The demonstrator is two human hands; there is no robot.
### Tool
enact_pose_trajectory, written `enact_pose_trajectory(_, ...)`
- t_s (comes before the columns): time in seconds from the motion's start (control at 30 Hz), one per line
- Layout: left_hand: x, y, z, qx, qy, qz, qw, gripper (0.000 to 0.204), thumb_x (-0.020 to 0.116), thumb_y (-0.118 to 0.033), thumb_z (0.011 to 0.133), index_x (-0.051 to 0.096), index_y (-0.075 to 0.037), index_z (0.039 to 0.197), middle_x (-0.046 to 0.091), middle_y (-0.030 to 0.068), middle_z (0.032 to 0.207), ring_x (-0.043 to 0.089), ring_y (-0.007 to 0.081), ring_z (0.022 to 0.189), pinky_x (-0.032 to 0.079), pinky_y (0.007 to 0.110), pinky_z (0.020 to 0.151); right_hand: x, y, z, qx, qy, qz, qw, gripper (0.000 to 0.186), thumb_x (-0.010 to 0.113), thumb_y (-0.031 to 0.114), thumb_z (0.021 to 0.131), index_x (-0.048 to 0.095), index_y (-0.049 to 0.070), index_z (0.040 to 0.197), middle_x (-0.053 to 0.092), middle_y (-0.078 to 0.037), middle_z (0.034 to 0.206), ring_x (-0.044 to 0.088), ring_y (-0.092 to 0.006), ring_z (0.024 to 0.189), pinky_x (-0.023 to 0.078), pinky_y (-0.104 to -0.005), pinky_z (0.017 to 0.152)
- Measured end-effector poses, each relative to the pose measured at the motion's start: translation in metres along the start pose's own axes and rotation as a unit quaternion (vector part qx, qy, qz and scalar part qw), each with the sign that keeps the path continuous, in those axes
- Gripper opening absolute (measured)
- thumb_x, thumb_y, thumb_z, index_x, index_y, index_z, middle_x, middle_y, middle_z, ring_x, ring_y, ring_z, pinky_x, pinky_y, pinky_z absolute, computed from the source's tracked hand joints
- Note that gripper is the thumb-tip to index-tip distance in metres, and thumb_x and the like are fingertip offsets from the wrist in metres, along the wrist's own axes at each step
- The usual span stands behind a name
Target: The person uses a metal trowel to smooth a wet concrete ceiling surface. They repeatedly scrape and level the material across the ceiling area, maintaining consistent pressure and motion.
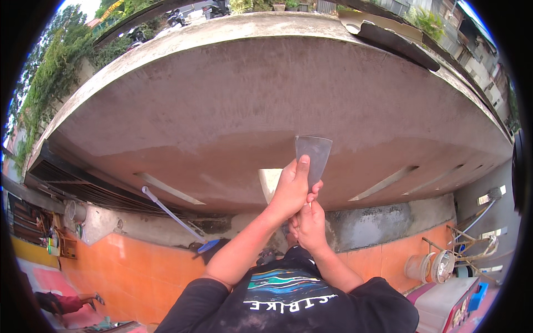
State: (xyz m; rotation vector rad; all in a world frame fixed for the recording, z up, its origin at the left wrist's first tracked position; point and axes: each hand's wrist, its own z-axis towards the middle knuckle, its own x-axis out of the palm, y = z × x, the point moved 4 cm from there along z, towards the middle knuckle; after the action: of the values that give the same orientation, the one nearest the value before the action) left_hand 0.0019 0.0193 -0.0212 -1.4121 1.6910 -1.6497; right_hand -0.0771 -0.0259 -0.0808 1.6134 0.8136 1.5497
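Head view, I'm watching: left hand [294,187] grasping scraper [315,158], thumb pressed along flat grey blade, blade pointing up, away from body. Right hand [309,226] tucked just below, touching left; can't tell from here whether it grips handle too. Scraper sits mid-frame, before wall [222,89], paler above, darker brown below; blade contact unclear. Down left, I see blue-ended pole [171,212] leaning over orange floor [139,272].

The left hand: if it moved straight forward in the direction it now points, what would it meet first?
Beyond the scraper it holds, the left hand would probably meet the grey-brown wall first. Nothing else shows between them, but depth is hard to judge from this view.
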Motion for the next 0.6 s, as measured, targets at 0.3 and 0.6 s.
enact_pose_trajectory(0.3,0.027,-0.068,-0.013,0.158,0.051,0.022,0.986,0.048,0.035,-0.051,0.103,0.043,-0.005,0.094,0.051,0.0045,0.066,0.042,0.0067,0.048,0.037,0.022,0.045,0.024,0.059,0.013,-0.06,0.051,-0.003,0.997,0.02,0.04,0.028,0.105,0.043,0.01,0.099,0.046,-0.001,0.068,0.04,-0.0057,0.049,0.033,-0.0203,0.041)
enact_pose_trajectory(0.6,0.0,0.007,0.0,0.029,0.031,-0.011,0.999,0.049,0.035,-0.054,0.102,0.044,-0.006,0.098,0.05,0.0036,0.065,0.041,0.0064,0.048,0.037,0.022,0.045,-0.005,-0.007,-0.007,-0.008,-0.042,-0.017,0.999,0.026,0.036,0.03,0.106,0.044,0.005,0.103,0.047,-0.003,0.066,0.041,-0.0072,0.047,0.032,-0.0211,0.037)
